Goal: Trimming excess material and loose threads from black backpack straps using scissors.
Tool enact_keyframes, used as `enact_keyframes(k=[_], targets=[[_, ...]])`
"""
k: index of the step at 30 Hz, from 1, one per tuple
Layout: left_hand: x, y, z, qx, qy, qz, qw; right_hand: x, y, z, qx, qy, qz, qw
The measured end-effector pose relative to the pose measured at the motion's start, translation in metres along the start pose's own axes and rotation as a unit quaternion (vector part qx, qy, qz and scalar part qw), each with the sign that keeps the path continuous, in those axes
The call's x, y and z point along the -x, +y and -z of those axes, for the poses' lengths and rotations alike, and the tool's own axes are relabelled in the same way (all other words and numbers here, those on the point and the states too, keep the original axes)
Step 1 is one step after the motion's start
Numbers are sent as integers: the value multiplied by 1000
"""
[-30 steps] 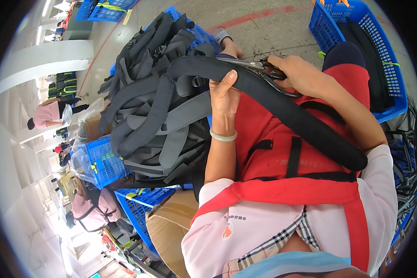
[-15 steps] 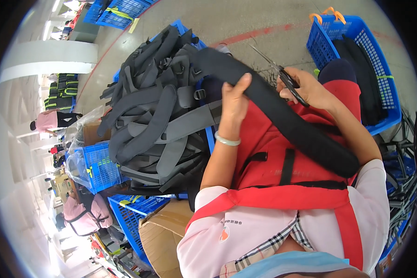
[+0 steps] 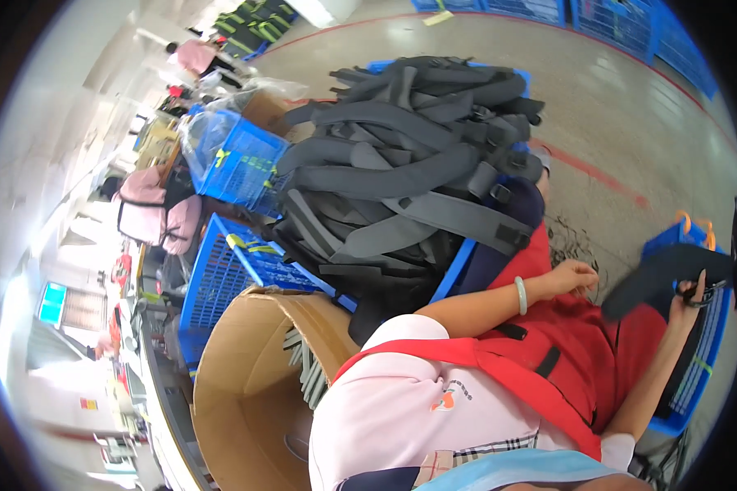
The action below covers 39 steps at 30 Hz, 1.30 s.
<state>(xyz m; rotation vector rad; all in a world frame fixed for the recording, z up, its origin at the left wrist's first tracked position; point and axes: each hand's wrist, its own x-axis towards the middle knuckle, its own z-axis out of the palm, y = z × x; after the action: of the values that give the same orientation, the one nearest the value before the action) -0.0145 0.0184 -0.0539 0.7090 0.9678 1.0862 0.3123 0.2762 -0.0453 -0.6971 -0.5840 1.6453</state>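
Note:
My right hand [image 3: 686, 304] is closed at the far right. It holds scissors [image 3: 694, 293] by their dark handle, and a curved dark padded strap [image 3: 653, 278] is held with them over a blue basket [image 3: 712, 344]. Dark straps lie inside that basket, partly hidden. My left hand [image 3: 575, 279], with a pale bangle on its wrist, hovers over the red apron [image 3: 581, 360]. Its fingers are loosely bent and apart, with nothing seen in them. Left of it, a big heap of grey padded straps [image 3: 385, 172] with buckles fills another blue crate [image 3: 454, 274].
An open cardboard box [image 3: 246, 385] holding grey strips stands close by my left side. Behind it are blue crates [image 3: 213, 278] and a plastic-wrapped blue basket [image 3: 241, 159]. A co-worker in pink [image 3: 155, 209] is at the left. More blue crates [image 3: 614, 24] line the far floor.
My left hand has let go of the padded strap. My right hand has carried strap and scissors rightward over the blue basket. The view has turned, bringing the heap nearer the middle.

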Motion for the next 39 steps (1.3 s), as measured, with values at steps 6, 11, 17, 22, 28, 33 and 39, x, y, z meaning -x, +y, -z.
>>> enact_keyframes(k=[6,11,17,22,28,33,39], targets=[[20,21,3,-76,14,3,997,50,5,63,102,55,145,983],[16,18,18,-150,50,47,986,70,3,83,-219,374,171,885],[2,2,5,-205,13,68,976,56,-56,145,-190,424,277,841],[1,0,4,-231,6,44,972,53,7,177,-59,404,137,903],[17,26,10,-148,108,-10,983,83,41,100,97,303,61,946],[56,47,25,-29,160,-49,985,82,21,40,266,216,15,939],[112,30,57,260,104,-43,959,96,48,-29,560,130,119,810]])
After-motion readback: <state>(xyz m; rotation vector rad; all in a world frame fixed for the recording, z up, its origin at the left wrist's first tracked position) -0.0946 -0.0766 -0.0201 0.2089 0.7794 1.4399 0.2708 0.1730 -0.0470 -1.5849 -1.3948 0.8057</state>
